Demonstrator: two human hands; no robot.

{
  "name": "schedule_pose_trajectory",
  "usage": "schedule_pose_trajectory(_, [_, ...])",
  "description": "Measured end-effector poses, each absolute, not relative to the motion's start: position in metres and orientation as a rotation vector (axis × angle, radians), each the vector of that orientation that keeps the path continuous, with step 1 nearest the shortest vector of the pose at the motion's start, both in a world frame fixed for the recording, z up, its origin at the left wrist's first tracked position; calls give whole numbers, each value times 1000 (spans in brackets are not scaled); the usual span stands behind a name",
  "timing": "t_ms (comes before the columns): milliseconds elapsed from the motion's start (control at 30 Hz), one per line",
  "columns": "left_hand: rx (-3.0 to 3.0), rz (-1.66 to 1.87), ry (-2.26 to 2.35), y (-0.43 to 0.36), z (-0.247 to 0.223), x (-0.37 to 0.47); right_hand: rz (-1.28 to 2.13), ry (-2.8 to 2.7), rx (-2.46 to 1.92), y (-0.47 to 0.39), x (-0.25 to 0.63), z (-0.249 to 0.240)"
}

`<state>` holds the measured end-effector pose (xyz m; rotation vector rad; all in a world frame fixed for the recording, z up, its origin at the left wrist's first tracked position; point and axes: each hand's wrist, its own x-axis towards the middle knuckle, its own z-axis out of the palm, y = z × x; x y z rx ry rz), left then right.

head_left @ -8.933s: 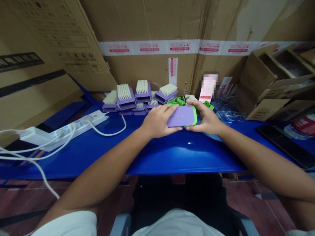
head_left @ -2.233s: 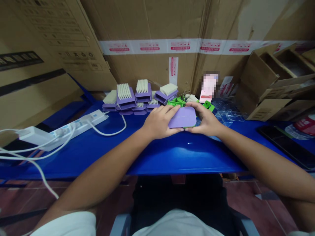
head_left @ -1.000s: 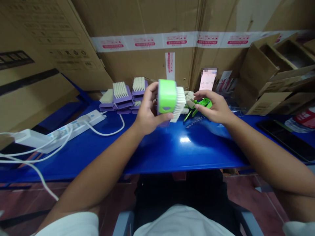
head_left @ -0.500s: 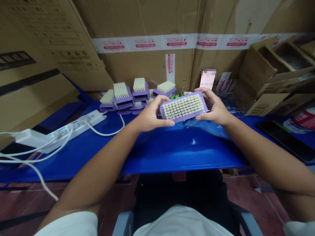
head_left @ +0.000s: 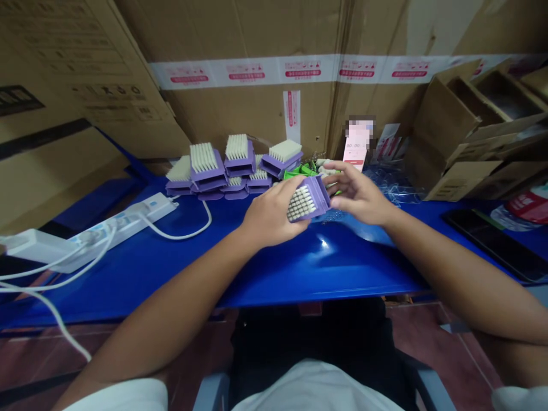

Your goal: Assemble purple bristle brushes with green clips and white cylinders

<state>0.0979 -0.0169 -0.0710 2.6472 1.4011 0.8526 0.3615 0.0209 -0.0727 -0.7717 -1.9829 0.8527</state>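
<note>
left hand (head_left: 269,217): closed around purple plastic scrub brush with white bristles (head_left: 306,200), frame centre, held above blue tabletop (head_left: 274,268)
right hand (head_left: 357,194): half open, fingertips at brush's right end; whether they touch, cannot tell
brush axis: long axis runs away from camera, bristles face left
nearer hand: left
writing: red-white tape strip on cardboard boxes (head_left: 299,68), unreadable
behind: stack of purple brushes (head_left: 231,165), upper centre-left

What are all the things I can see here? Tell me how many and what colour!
held brush: one, purple with white bristles, between both hands
brush pile: several, purple and white, back of table
green parts: a few, behind the hands
power strip: one, white, left
table: one, blue
cardboard boxes: several, brown, right and behind
phone: one, black, right
left hand: grips the brush
right hand: fingers on the brush's far end
</note>
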Motion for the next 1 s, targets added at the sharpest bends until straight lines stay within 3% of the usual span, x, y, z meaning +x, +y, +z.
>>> schedule_pose_trajectory(200, [2576, 931, 1438, -9, -72, 92, -78, -1971, -1547, 36, 410, -41])
schedule_pose_trajectory(367, [2553, 988, 1428, -4, -77, 92, 7, -2328, -2139, 34, 406, -30])
schedule_pose_trajectory(533, [2579, 1142, 1344, -5, -79, 91, 49, -2491, -2153, 28, 389, -28])
schedule_pose_trajectory(600, [2610, 1225, 1294, -6, -78, 90, 179, -2538, -1948, 28, 392, -27])
schedule_pose_trajectory(800, [2672, 1252, 1290, -7, -74, 87, 1434, -2323, -1001, 24, 399, -38])
schedule_pose_trajectory(1000, [2617, 1065, 1416, -5, -75, 90, 1753, -2086, -513, 22, 391, -48])
